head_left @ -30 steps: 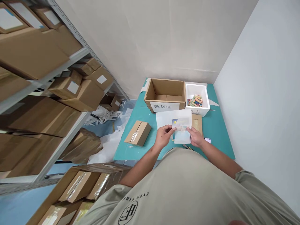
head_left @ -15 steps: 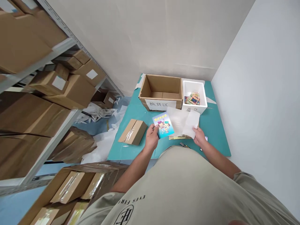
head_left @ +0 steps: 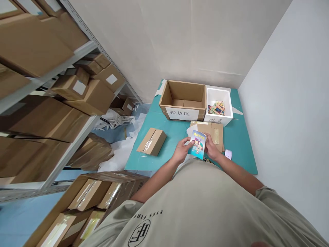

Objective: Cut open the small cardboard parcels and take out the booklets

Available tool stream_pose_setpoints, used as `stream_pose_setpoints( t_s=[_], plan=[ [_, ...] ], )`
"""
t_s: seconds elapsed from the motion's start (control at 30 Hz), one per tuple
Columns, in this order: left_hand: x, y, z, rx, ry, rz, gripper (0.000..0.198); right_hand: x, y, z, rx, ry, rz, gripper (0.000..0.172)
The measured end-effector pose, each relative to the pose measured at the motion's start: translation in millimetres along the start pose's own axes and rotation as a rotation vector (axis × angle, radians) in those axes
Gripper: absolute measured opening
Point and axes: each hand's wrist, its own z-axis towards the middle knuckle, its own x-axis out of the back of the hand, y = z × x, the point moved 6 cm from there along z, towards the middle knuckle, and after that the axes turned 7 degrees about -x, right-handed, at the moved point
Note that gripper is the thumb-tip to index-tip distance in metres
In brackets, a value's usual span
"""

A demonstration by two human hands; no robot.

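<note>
A small blue illustrated booklet with cartoon children and yellow lettering is held up near my body. My left hand grips its left edge, thumb on the cover. At the opposite edge, my right hand closes on it, fingers partly behind. A piece of white wrapping sheet shows behind the booklet; most of it is hidden. Beneath the hands lies an opened flat cardboard piece. A taped carton sits to the left on the green table.
A labelled open cardboard box and a white bin holding colourful pieces stand at the back. A phone-like item lies at the right. Shelves of cartons and a large box of cartons are on my left.
My right hand has left the spread-out white sheet and come left onto the booklet. The booklet has moved in toward my body, and the cardboard under the sheet is now uncovered.
</note>
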Motion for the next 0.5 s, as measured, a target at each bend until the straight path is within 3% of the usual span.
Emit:
stream_pose_setpoints(
  t_s=[0.17, 0.27, 0.5],
  plan=[
    [-7.0, 9, 4, -0.099, 0.069, 0.0, 0.069, -20, -16, -5, 0.094, -0.08, 0.042, 0.08],
    [-5.3, 15, 7, -0.146, 0.078, 0.004, 0.068, -17, -22, -5, 0.118, 0.008, -0.005, 0.075],
    [3.8, 8, 22, -0.046, 0.032, -0.033, 0.071, -16, -34, 1, 0.172, 0.133, 0.038, 0.064]
  ],
)
